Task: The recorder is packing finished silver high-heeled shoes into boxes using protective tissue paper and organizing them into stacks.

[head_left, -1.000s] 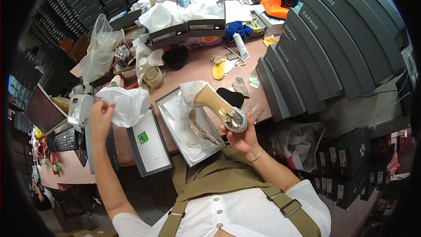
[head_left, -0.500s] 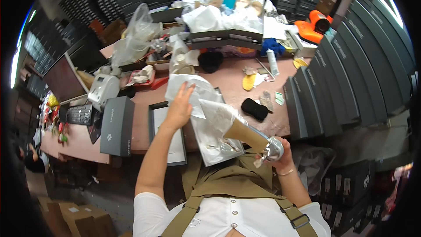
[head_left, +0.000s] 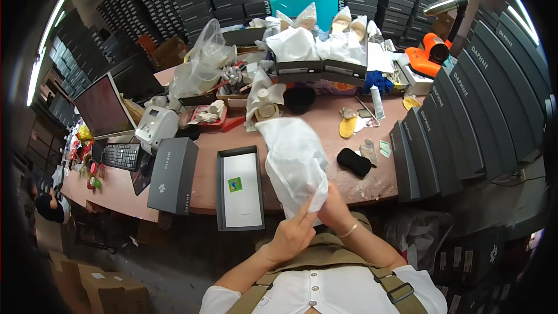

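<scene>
White tissue paper (head_left: 295, 160) is bunched into a long bundle before me, over the table's near edge. My left hand (head_left: 293, 237) closes on its lower end, the index finger pressed along the paper. Against the same end, my right hand (head_left: 336, 208) is curled round the bundle's right side. The silver shoe seen earlier is hidden, and the open box under the paper is covered too. Left of the bundle lies a shallow dark grey box part (head_left: 260, 206) with a white inside and a small green card (head_left: 235, 184) in it.
A closed grey shoebox (head_left: 173, 174) stands left, beside a label printer (head_left: 157, 128) and keyboard (head_left: 122, 154). A black brush-like pad (head_left: 353, 163) lies right. Tall grey boxes (head_left: 459, 134) line the right edge. Shoes in paper-filled boxes (head_left: 297, 67) stand at the back.
White paper now covers the shoe my right hand held by its end. My left hand has come down from the paper's far part to the bundle's near end, beside my right hand.
</scene>
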Available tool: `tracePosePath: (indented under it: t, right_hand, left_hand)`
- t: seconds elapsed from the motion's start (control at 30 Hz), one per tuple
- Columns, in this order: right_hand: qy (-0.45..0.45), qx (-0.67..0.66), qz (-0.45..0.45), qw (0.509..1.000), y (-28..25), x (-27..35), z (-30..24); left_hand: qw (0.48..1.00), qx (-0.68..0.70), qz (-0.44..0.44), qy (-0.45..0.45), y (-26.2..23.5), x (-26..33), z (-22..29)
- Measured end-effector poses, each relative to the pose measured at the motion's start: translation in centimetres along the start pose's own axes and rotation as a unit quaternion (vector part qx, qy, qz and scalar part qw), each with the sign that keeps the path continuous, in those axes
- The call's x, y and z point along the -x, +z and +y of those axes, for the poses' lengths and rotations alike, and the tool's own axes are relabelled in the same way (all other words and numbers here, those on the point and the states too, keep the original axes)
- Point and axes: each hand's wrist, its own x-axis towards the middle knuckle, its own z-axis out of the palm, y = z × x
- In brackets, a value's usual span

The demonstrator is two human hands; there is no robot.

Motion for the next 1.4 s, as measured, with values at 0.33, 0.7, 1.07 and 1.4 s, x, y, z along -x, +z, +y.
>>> tracePosePath:
  t: [0.33,0.7,1.07,1.4]
  right_hand:
    - [0.067,0.143,-0.091,0.983,4.8,-2.4,1.8]
    - [-0.16,0.748,-0.158,0.625,-1.1,-0.9,2.8]
    - [-0.185,0.809,-0.103,0.549,-6.8,-0.5,3.6]
    - [-0.186,0.609,-0.269,0.723,-2.9,2.4,-6.1]
  left_hand:
    - [1.0,0.022,-0.002,0.01,-2.3,2.4,-0.3]
    - [0.903,-0.086,0.235,-0.35,-4.8,7.4,-6.3]
    - [0.731,0.455,0.107,-0.497,9.1,-1.3,-11.7]
    - [0.538,0.663,0.191,-0.484,6.0,-0.5,-9.6]
